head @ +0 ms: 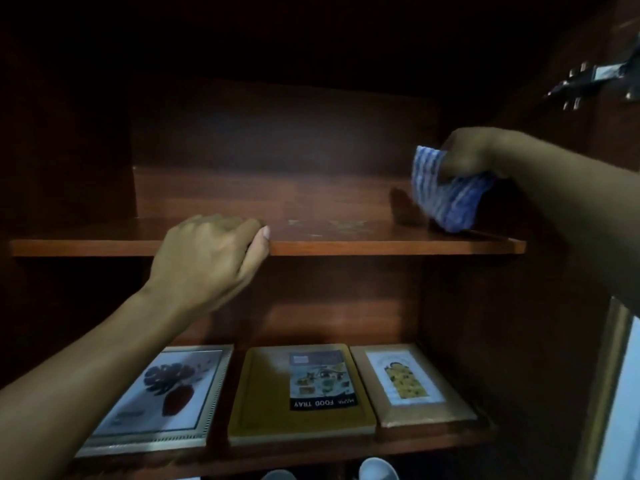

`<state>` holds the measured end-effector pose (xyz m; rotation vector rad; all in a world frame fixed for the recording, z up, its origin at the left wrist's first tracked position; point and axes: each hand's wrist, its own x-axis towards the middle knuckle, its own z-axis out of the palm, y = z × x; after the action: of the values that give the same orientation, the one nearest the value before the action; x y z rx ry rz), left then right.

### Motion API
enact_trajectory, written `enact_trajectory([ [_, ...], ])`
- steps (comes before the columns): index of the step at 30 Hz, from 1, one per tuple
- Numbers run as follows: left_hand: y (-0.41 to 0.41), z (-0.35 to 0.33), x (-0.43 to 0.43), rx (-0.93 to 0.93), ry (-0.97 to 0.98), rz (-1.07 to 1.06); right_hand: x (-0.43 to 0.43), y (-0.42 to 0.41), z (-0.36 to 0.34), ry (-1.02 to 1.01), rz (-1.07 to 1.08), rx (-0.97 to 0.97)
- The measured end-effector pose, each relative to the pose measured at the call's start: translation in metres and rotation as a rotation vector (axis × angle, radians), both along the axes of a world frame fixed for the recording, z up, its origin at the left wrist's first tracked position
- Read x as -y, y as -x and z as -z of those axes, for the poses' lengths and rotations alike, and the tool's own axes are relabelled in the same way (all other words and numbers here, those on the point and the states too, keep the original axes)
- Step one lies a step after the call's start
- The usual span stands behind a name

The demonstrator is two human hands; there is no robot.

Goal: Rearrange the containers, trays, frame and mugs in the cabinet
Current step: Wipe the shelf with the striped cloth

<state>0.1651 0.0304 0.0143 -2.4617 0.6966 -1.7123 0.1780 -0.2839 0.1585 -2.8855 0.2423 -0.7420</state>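
— The left hand (207,258)?
— Fingers curled over the shelf (346,245) at its front edge, thumb pressing it.
— The right hand (474,157)?
— Fingers clenched round a blue cloth (446,195) at the shelf's right end. Below the shelf lie a flower frame (156,396), a tray (263,400) and a small frame (408,386).

The only legible wording is on the rectangular mustard-yellow tray (263,393) lying flat on the cabinet's lower wooden shelf (311,448). Its printed paper label (320,379) has a black band along the near edge with "FOOD TRAY" in white capitals, upside down to the camera. A shorter word beside it and the small print above are too blurred to read.
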Motion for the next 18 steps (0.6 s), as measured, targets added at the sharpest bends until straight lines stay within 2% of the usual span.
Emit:
enact_trajectory([
  [3, -0.001, 0.001, 0.0, 0.005, -0.004, 0.002, 0.003, -0.001, 0.0, 0.244, 0.172, -0.045],
  [7, -0.002, 0.003, -0.002, 0.015, 0.005, 0.014, 0.002, -0.007, 0.022, 0.331, 0.249, -0.104],
  [14, -0.005, 0.004, -0.002, 0.059, 0.0, 0.003, -0.038, -0.02, 0.04, 0.285, 0.116, -0.172],
  [18, -0.005, 0.004, -0.002, 0.054, 0.0, -0.001, -0.081, -0.013, 0.036, 0.337, -0.069, -0.215],
])
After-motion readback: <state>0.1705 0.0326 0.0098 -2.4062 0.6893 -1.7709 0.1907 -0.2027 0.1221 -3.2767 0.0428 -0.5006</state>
